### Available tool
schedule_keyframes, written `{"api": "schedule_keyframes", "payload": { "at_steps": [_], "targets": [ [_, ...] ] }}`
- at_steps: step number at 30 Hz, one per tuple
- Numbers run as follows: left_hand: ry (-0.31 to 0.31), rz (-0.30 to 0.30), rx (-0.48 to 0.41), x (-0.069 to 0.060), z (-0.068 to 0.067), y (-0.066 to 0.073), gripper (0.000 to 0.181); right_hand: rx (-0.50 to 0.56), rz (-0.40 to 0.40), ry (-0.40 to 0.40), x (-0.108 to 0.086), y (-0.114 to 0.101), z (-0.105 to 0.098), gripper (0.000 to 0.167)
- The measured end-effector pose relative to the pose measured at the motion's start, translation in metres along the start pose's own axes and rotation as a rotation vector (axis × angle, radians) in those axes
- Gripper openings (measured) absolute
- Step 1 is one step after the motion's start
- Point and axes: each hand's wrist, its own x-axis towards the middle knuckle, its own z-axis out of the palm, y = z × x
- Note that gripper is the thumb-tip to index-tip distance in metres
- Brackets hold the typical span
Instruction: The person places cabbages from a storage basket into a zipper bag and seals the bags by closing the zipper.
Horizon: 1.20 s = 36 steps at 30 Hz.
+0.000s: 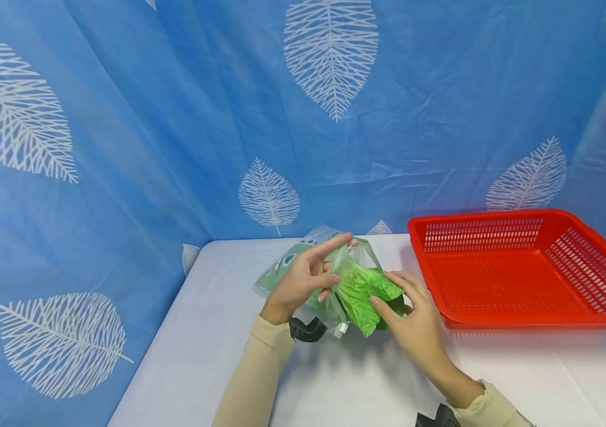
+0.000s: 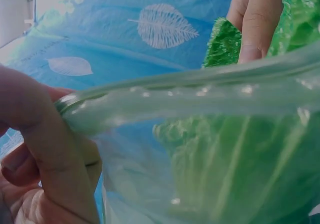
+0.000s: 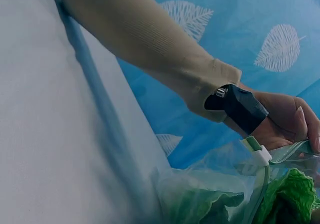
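The background is filled by a blue cloth (image 1: pixel 415 107) printed with white leaf outlines. In front of it is set a worktop (image 1: pixel 217 314) covered in white. Along the right part of the worktop's back edge a red basket (image 1: pixel 486 287) is placed, its sides pierced with slots. Near the back left corner, just inside the back edge, a green-printed clear bag (image 1: pixel 286 267) is held with its mouth turned to the right; whether its far end is supported by the worktop cannot quite be made out. A green leafy vegetable (image 1: pixel 356 296) is seated partly in that mouth, its crinkled end left outside, between the bag and the basket. By the left hand (image 1: pixel 303 279) the bag's rim is pinched, the index finger extended. By the right hand (image 1: pixel 415 317) the vegetable is grasped, the grip closed with thumb and fingers on its outer end. A white slider (image 1: pixel 340 330) is carried on the bag's rim.
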Motion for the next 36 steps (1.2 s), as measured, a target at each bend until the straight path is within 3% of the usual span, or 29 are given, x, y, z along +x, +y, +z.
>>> {"api": "schedule_keyframes", "payload": {
  "at_steps": [6,10,14,18,21,26,32,36],
  "targets": [
    [-0.036,-0.002,-0.006,0.003,0.004,0.0,0.074,0.057,-0.072,-0.003,0.002,-0.002,-0.003,0.052],
    [-0.075,-0.017,-0.036,0.006,0.01,0.0,0.074,0.161,-0.118,0.025,0.003,-0.005,-0.004,0.05],
    [-0.089,-0.019,-0.072,0.006,0.016,0.0,0.074,0.285,-0.205,0.097,0.0,-0.011,-0.004,0.046],
    [-0.097,-0.009,-0.145,0.008,0.023,-0.001,0.073,0.353,-0.309,0.187,-0.001,-0.02,-0.002,0.046],
    [-0.108,0.005,-0.204,0.01,0.028,-0.004,0.074,0.391,-0.344,0.21,0.0,-0.018,0.001,0.049],
    [-0.12,0.036,-0.268,0.013,0.032,-0.009,0.076,0.351,-0.306,0.154,0.006,-0.009,0.004,0.05],
    [-0.095,0.006,-0.269,0.013,0.037,-0.008,0.076,0.205,-0.236,0.085,0.017,-0.005,0.006,0.046],
    [-0.077,0.004,-0.28,0.011,0.037,-0.008,0.076,0.193,-0.23,0.073,0.024,-0.007,0.008,0.043]
  ]
}}
